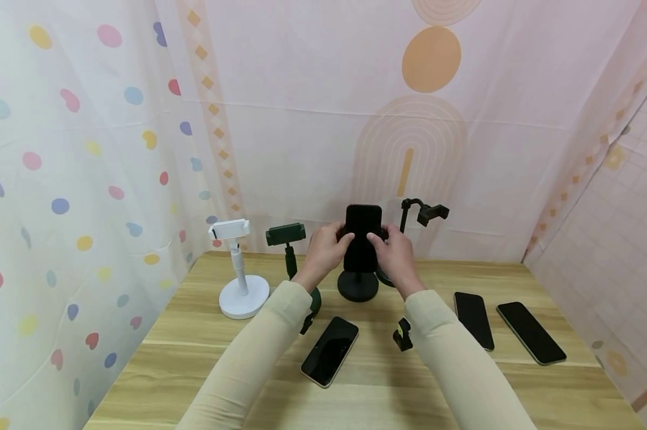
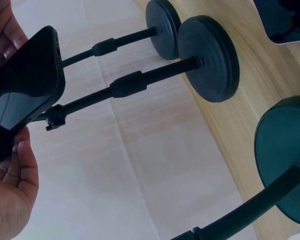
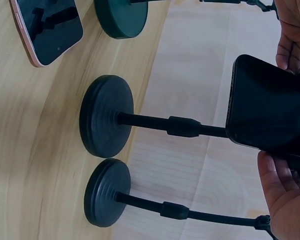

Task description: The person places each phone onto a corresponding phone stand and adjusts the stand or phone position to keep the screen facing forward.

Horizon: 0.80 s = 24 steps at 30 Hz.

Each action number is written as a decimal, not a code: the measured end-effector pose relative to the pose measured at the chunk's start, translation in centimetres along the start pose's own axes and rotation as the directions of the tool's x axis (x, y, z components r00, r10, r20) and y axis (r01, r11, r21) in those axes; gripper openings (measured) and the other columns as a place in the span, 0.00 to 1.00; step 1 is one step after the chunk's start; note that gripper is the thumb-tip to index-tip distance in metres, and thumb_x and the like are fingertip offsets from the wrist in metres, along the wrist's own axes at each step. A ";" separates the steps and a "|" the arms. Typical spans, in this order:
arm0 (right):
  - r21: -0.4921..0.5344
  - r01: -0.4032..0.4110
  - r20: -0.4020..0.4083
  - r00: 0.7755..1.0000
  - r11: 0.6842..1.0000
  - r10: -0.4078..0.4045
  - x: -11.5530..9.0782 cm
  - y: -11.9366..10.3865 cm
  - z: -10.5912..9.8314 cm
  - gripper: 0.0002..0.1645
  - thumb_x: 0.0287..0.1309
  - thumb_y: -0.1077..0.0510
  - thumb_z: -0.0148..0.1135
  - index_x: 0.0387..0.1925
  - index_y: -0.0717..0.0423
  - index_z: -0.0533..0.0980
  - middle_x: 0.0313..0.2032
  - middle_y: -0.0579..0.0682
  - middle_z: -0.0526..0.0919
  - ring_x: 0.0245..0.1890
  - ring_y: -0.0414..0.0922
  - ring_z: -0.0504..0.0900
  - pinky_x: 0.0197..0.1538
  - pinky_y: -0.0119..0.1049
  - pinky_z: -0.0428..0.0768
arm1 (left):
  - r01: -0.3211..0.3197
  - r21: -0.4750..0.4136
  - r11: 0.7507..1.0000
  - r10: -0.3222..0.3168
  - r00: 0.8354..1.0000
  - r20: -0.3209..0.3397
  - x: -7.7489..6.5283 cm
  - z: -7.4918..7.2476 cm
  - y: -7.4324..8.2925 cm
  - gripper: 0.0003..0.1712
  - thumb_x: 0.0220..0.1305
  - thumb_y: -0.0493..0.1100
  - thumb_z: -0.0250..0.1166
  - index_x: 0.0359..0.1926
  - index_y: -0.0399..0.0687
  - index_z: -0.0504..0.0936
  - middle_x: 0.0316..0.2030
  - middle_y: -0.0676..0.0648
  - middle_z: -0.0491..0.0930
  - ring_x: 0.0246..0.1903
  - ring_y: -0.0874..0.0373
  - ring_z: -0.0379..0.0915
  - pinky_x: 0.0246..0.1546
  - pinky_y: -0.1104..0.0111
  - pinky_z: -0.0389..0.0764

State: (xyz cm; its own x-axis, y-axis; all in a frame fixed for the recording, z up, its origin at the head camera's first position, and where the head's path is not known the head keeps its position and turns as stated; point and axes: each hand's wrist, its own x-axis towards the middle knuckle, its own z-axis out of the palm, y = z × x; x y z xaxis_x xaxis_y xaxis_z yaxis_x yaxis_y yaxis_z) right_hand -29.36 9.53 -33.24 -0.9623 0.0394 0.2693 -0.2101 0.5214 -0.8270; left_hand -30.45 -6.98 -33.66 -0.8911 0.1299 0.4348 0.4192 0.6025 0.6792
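Observation:
Both hands are at a black smartphone (image 1: 362, 245) standing upright at the head of a black phone stand (image 1: 358, 289). My left hand (image 1: 323, 251) holds its left edge, thumb over the front and fingers curled behind. The right hand (image 1: 398, 257) grips the opposite edge the same way. In the left wrist view, the left fingers wrap a black clamp end (image 2: 2, 142) at the phone's side. Seen from the right wrist, the phone (image 3: 267, 107) juts past the fingers, with the stand's pole (image 3: 184, 126) running to its round base. The phone hides most of the clamp.
Left stand a white phone stand (image 1: 244, 297) and a green one (image 1: 285, 235). Another black stand (image 1: 433, 212) is just behind on the right. A phone (image 1: 330, 351) lies in front; two more phones (image 1: 474, 319) (image 1: 531, 332) lie right. Curtains (image 1: 301, 149) hang behind the table (image 1: 366, 388).

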 end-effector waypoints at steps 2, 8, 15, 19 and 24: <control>-0.002 -0.001 0.001 1.000 1.000 0.001 0.0 0.0 0.0 0.27 0.70 0.51 0.60 0.61 0.65 0.71 0.56 0.63 0.79 0.55 0.57 0.78 0.57 0.50 0.76 | -0.002 0.009 1.000 0.002 1.000 -0.009 0.0 0.1 0.0 0.11 0.71 0.42 0.62 0.47 0.38 0.82 0.32 0.46 0.82 0.29 0.55 0.76 0.31 0.65 0.77; -0.019 0.001 -0.005 1.000 1.000 -0.002 0.2 0.0 0.0 0.27 0.70 0.51 0.60 0.62 0.64 0.71 0.57 0.63 0.78 0.56 0.57 0.78 0.57 0.51 0.75 | -0.011 0.045 0.999 0.013 0.999 -0.040 -0.2 0.6 0.0 0.17 0.71 0.42 0.62 0.55 0.35 0.80 0.43 0.40 0.84 0.40 0.50 0.82 0.41 0.59 0.82; -0.066 0.036 -0.023 0.999 0.997 -0.038 0.4 0.4 0.2 0.28 0.70 0.51 0.60 0.63 0.65 0.71 0.57 0.64 0.79 0.56 0.57 0.79 0.57 0.50 0.76 | -0.017 0.077 0.997 0.021 0.998 -0.055 -0.3 0.9 0.0 0.19 0.72 0.43 0.61 0.57 0.35 0.79 0.47 0.38 0.84 0.43 0.48 0.82 0.44 0.57 0.82; -0.071 0.040 -0.030 0.999 0.997 -0.042 0.4 0.5 0.2 0.28 0.70 0.51 0.60 0.62 0.65 0.71 0.57 0.64 0.79 0.55 0.57 0.79 0.56 0.51 0.76 | -0.020 0.071 0.997 0.023 0.998 -0.052 -0.3 0.9 0.0 0.21 0.72 0.44 0.61 0.59 0.35 0.78 0.49 0.38 0.83 0.45 0.48 0.82 0.45 0.58 0.82; -0.060 0.036 -0.021 0.999 0.998 -0.037 0.3 0.5 0.2 0.29 0.70 0.50 0.60 0.63 0.65 0.71 0.58 0.64 0.78 0.56 0.57 0.78 0.57 0.51 0.76 | 0.002 0.050 0.999 0.000 0.999 -0.051 -0.5 0.7 -0.1 0.23 0.72 0.45 0.62 0.61 0.35 0.77 0.49 0.38 0.83 0.45 0.49 0.82 0.46 0.58 0.82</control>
State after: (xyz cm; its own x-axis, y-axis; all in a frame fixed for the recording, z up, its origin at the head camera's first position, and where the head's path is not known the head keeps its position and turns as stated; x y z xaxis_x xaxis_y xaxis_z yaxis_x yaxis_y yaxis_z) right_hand -29.80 9.63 -33.65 -0.9498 0.0383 0.3104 -0.2337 0.5726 -0.7858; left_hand -30.19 -6.51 -34.32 -0.8810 0.0895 0.4646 0.4078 0.6416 0.6497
